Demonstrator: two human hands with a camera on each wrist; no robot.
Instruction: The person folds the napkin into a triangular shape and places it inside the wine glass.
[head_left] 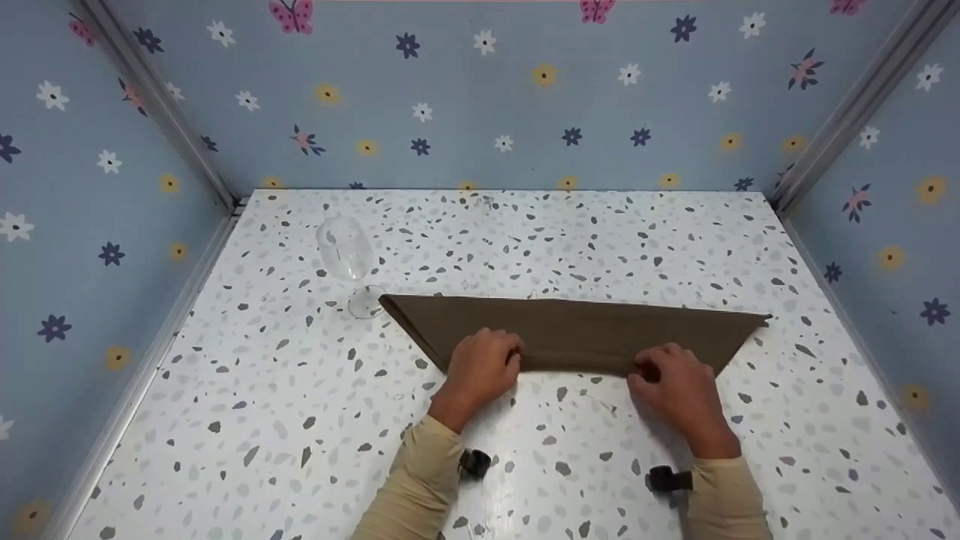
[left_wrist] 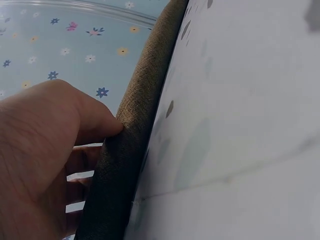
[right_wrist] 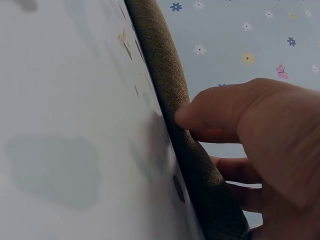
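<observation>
A brown cloth (head_left: 577, 330), folded into a wide trapezoid, lies on the table with its long edge at the far side. My left hand (head_left: 482, 364) holds its near edge left of the middle, and my right hand (head_left: 675, 382) pinches the same edge farther right. In the left wrist view the thumb (left_wrist: 102, 122) presses on a thick, rounded fold of the cloth (left_wrist: 142, 95). The right wrist view likewise has the thumb (right_wrist: 210, 110) against the rolled edge (right_wrist: 162, 60), with fingers curled behind it. A clear stemmed glass (head_left: 346, 251) stands just beyond the cloth's far left corner.
The speckled white table (head_left: 570, 465) runs back to a blue wall (head_left: 480, 97) printed with flowers and butterflies. Matching side walls with metal frame posts (head_left: 161, 105) stand at left and right. Dark wrist cameras (head_left: 474, 463) sit on both sleeves.
</observation>
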